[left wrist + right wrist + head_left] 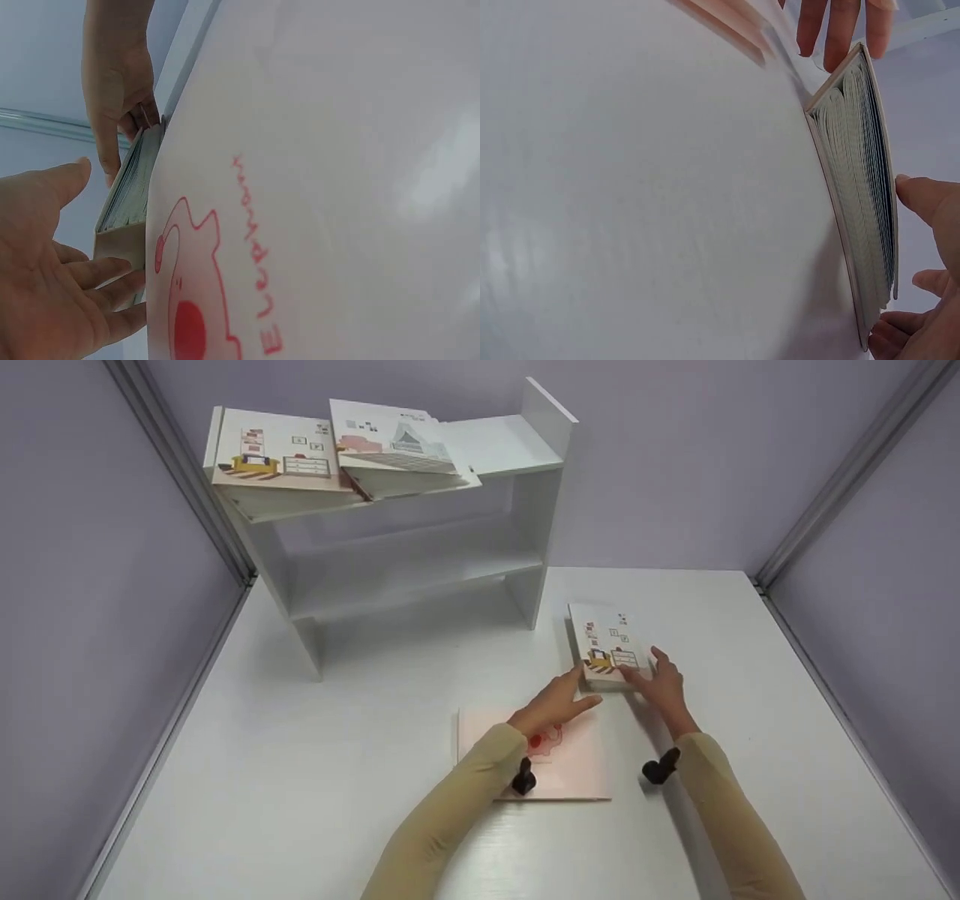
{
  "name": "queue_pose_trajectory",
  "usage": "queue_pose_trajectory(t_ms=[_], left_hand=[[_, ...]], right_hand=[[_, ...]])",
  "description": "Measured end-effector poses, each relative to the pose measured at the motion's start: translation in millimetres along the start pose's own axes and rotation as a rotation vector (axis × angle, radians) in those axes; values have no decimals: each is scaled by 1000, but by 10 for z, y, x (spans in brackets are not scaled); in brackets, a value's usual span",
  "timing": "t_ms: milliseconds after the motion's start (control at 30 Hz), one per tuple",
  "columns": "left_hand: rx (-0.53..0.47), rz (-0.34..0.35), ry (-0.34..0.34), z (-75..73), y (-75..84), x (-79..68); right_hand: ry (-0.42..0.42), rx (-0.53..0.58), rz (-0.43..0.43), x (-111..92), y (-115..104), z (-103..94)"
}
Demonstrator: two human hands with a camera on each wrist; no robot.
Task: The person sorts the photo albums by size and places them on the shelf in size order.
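Note:
A thick photo album (600,631) with a room drawing on its white cover lies on the table, right of the shelf. My right hand (664,690) holds its right edge, thumb on the cover and fingers curled at the side, as the right wrist view shows. My left hand (553,706) is at the album's near left corner, with fingers extended along the spine (120,244) and the thumb held away. Below that hand lies a pink book (581,772), partly covered by the arm. Its cover shows a red elephant drawing (191,322) and lettering.
A white two-tier shelf (420,562) stands at the back left. On its top lie a similar room-drawing album (281,446) and a second album (394,435), both tilted and overhanging the front. Lilac walls (675,472) enclose the white table (300,780).

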State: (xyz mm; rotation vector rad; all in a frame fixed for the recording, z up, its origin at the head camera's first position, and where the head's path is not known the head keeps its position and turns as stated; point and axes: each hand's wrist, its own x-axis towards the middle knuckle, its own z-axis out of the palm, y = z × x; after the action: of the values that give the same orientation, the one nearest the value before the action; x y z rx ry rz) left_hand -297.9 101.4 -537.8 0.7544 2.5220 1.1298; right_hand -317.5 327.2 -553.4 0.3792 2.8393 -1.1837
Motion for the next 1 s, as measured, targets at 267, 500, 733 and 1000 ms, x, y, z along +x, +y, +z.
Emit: queue_pose_trajectory(t_ms=[267,500,733,1000], left_hand=[[-84,-4,-8,28,-42,27],[-180,23,-30,24,-71,61],[-195,34,-29,52,-88,84],[-219,37,-21,84,-84,106]], right_hand=[[8,35,39,-9,1,-11],[-12,51,84,18,-4,-45],[-71,67,107,8,-14,-89],[-127,125,184,30,-18,-141]])
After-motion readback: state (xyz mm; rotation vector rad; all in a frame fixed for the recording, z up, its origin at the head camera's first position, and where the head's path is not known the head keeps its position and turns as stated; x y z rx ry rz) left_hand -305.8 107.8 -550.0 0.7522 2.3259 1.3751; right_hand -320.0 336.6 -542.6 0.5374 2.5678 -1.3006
